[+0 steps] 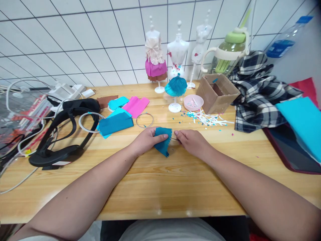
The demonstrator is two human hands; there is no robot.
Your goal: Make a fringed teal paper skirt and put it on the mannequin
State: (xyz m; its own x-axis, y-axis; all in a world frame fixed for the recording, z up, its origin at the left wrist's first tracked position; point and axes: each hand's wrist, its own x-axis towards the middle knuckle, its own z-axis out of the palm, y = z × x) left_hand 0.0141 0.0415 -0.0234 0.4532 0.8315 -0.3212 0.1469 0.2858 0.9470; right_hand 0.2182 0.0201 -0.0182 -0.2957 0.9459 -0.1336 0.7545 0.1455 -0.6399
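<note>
My left hand [147, 139] is closed on a small piece of teal crepe paper [162, 143], thumb on top. The paper's right and lower edges are ragged and fringed. Just right of it, my right hand [190, 140] is closed in a pinch. A thin dark piece [175, 139] reaches from its fingertips to the paper's fringed edge; whether it is a wire or a slim tool cannot be made out. Both hands are above the wooden table [160, 187]. Beyond my left hand lies a thin ring [144, 120].
Folded teal paper [116, 125] and pink paper [136, 106] lie left. Behind stand dress forms, one with a teal skirt [176, 86]. A pink bowl [193, 102], paper scraps [208, 118], a cardboard box [217, 93] and plaid cloth [255, 90] sit right; a black headset [57, 155] lies left.
</note>
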